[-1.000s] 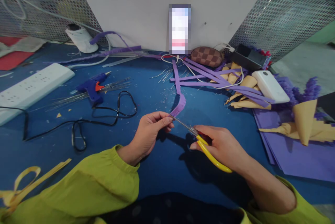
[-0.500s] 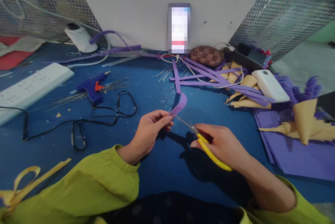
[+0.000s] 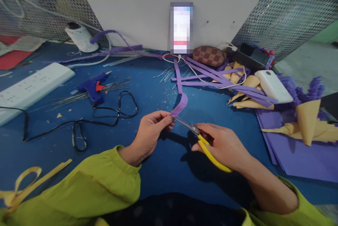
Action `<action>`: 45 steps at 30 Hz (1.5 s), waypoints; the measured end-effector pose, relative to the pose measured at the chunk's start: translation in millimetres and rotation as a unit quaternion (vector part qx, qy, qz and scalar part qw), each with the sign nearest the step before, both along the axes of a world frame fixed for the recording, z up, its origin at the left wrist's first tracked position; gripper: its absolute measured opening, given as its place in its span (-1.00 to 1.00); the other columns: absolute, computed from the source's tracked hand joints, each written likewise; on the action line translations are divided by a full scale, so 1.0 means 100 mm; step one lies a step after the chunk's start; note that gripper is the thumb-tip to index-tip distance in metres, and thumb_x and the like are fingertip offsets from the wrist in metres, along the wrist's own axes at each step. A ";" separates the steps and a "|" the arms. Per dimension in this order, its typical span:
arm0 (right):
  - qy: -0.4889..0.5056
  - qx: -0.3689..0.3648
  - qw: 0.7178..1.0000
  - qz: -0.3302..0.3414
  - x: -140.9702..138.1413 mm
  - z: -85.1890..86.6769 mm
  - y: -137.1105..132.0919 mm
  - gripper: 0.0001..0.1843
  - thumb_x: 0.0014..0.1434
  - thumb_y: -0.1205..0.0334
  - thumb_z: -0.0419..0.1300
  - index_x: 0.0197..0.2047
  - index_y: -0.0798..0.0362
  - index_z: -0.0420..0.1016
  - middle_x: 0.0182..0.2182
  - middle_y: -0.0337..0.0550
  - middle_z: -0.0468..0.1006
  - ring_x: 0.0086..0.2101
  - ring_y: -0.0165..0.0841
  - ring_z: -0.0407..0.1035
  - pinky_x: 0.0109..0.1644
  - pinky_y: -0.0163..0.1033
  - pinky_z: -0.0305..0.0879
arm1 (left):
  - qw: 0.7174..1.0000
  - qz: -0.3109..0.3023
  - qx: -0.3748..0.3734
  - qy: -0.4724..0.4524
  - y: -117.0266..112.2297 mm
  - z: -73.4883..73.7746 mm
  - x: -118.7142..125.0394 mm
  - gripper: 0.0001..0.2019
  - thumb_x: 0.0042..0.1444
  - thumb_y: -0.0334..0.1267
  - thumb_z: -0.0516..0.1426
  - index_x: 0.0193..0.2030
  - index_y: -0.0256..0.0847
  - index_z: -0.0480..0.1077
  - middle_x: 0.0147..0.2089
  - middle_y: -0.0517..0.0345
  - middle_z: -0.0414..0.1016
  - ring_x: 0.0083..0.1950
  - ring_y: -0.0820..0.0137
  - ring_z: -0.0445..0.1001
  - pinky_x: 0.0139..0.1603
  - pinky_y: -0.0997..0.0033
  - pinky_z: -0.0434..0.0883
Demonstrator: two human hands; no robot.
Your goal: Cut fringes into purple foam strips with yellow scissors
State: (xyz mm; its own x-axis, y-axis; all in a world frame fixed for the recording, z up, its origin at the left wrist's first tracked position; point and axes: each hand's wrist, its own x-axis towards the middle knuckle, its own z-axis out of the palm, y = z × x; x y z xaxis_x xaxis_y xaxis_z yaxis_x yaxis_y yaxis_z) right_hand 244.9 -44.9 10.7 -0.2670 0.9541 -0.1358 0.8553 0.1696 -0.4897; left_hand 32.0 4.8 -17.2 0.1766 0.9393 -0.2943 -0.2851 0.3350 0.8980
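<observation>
My left hand point(image 3: 151, 130) pinches the near end of a long purple paper strip point(image 3: 180, 92) whose edge is cut into a fine fringe. The strip runs away from me over the blue table point(image 3: 148, 88) toward the wall. My right hand point(image 3: 224, 145) is closed around yellow-handled scissors point(image 3: 204, 145). Their metal blades point left and meet the strip right beside my left thumb and fingers.
A blue glue gun point(image 3: 92, 86) with a looping black cord point(image 3: 105, 116) and thin wires lies to the left, beside a white power strip point(image 3: 31, 86). Purple strips, tan paper cones point(image 3: 306, 122), purple sheets point(image 3: 303, 155), a white power bank point(image 3: 273, 86) and a checkered pouch point(image 3: 208, 56) crowd the right. A phone point(image 3: 181, 26) leans on the wall.
The scissors and my right hand have shifted slightly up and left along the strip's edge. My left hand keeps its pinch almost in place.
</observation>
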 end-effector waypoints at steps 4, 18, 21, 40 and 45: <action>0.009 -0.005 1.000 0.006 0.00 0.00 0.01 -0.55 0.18 -0.19 0.17 -0.04 -0.06 0.50 -0.34 -0.21 0.56 -0.39 -0.36 0.41 -0.34 -0.31 0.19 | 1.000 0.002 0.000 0.004 0.00 0.00 0.01 -0.83 -0.08 -0.23 0.35 -0.43 -0.29 0.53 -0.50 0.17 0.51 -0.48 0.53 0.39 -0.39 0.55 0.34; 0.034 -0.006 0.999 0.023 0.01 0.02 0.00 -0.55 0.21 -0.22 0.12 -0.20 0.01 0.50 -0.46 -0.24 0.49 -0.49 -0.42 0.30 -0.40 -0.35 0.08 | 1.000 -0.007 -0.003 0.012 0.00 0.00 0.00 -0.86 -0.06 -0.26 0.33 -0.45 -0.29 0.53 -0.52 0.17 0.52 -0.50 0.54 0.39 -0.41 0.56 0.34; 0.031 -0.004 0.999 0.027 0.02 0.02 0.00 -0.56 0.22 -0.21 0.12 -0.19 0.01 0.50 -0.47 -0.24 0.50 -0.49 -0.42 0.30 -0.40 -0.35 0.08 | 1.000 -0.007 -0.004 0.015 0.00 0.01 0.00 -0.86 -0.06 -0.26 0.33 -0.45 -0.29 0.53 -0.51 0.16 0.53 -0.50 0.53 0.40 -0.41 0.54 0.34; 0.052 -0.041 0.998 0.016 0.03 0.04 0.03 -0.56 0.18 -0.22 0.16 -0.29 0.02 0.49 -0.54 -0.31 0.40 -0.53 -0.46 0.20 -0.44 -0.36 0.04 | 1.000 -0.004 -0.011 -0.005 0.00 0.04 0.01 -0.85 -0.08 -0.26 0.34 -0.43 -0.29 0.51 -0.51 0.17 0.51 -0.49 0.52 0.40 -0.40 0.54 0.35; 0.025 -0.017 1.000 0.007 0.02 0.01 0.02 -0.58 0.15 -0.21 0.20 -0.19 -0.02 0.51 -0.45 -0.27 0.50 -0.47 -0.42 0.33 -0.41 -0.34 0.11 | 1.000 0.005 -0.005 0.005 0.00 0.03 0.02 -0.84 -0.08 -0.24 0.34 -0.43 -0.29 0.51 -0.51 0.18 0.49 -0.48 0.52 0.39 -0.40 0.55 0.34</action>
State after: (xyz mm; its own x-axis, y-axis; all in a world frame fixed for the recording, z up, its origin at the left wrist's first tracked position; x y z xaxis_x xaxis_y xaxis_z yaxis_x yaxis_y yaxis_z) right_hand 247.0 -42.6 11.7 -0.2880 0.9452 -0.1539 0.8275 0.1648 -0.5368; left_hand 33.8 4.8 -14.1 0.1642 0.9380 -0.3054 -0.2796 0.3412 0.8975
